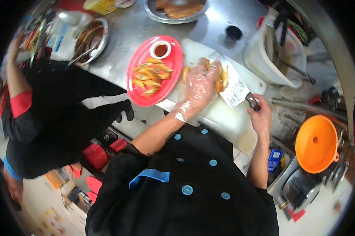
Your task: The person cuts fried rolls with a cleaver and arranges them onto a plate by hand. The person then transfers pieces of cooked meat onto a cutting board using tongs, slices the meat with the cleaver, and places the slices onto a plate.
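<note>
My left hand point(201, 84), in a clear plastic glove, is curled over golden fried food pieces point(223, 78) on a white cutting board point(216, 116). The pieces lie against the flat blade of a cleaver point(234, 88). My right hand point(260, 115), bare, is closed round the cleaver's dark handle, with the blade lying low over the board. Left of the board, a red oval plate point(136, 63) holds more golden fried pieces point(152, 75) and a small white cup of reddish-brown sauce point(161, 50). My left palm hides part of the food.
A metal bowl with dark sauce point(103, 37) stands at the left, and another metal bowl point(150, 13) at the back. A small black cup point(233, 33) and a white tub of utensils point(256, 55) sit right. A co-worker in black point(55, 118) is close on my left.
</note>
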### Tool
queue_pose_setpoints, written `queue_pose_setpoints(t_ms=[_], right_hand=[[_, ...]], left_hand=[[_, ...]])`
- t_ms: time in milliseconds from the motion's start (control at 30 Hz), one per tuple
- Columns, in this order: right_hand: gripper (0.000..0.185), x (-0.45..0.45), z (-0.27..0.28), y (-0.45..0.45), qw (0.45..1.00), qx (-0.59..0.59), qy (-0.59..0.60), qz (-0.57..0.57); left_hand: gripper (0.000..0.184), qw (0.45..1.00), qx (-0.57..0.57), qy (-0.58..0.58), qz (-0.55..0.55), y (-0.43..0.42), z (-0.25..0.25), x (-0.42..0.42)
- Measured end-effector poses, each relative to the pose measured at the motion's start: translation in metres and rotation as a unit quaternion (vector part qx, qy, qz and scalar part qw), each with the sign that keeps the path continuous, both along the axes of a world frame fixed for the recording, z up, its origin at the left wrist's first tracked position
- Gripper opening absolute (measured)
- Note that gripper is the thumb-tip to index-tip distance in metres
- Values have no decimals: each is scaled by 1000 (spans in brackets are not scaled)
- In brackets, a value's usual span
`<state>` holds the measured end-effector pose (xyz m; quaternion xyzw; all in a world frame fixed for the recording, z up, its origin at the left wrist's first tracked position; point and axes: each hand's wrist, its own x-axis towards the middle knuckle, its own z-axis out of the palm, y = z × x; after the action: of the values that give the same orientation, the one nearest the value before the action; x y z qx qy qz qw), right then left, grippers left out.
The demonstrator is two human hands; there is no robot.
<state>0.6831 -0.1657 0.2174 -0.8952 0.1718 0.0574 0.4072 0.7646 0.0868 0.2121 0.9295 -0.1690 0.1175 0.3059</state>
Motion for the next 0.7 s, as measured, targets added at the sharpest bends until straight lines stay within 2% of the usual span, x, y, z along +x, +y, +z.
queue_pose_setpoints(t_ms=[100, 167, 267, 400, 467, 533, 600, 667, 700], right_hand=[[48, 18, 36, 13, 999, -18, 18, 30], [47, 27, 57, 34, 997, -23, 35, 60], [47, 41, 54, 68, 993, 1, 21, 115], [44, 56, 41, 134, 982, -37, 26, 185], [45, 59, 37, 166, 977, -38, 37, 209], [47, 56, 28, 188, 973, -53, 24, 222], [47, 56, 24, 202, 962, -111, -22, 249], [50, 55, 30, 211, 955, -126, -48, 265], [51, 52, 37, 214, 955, -142, -53, 257]], left_hand=[[72, 998, 29, 42, 42, 21, 43, -13], [74, 994, -1, 88, 70, 37, 53, -20], [74, 988, -2, 63, 140, 69, 55, -32], [74, 980, 2, 5, 200, 124, 22, -42], [75, 974, -13, 36, 224, 151, 8, -45], [76, 975, -11, 65, 211, 174, 3, -45], [77, 978, -28, 47, 200, 187, -14, -46], [79, 983, 3, -1, 183, 202, -27, -43], [80, 985, -18, 30, 167, 207, -22, -42]])
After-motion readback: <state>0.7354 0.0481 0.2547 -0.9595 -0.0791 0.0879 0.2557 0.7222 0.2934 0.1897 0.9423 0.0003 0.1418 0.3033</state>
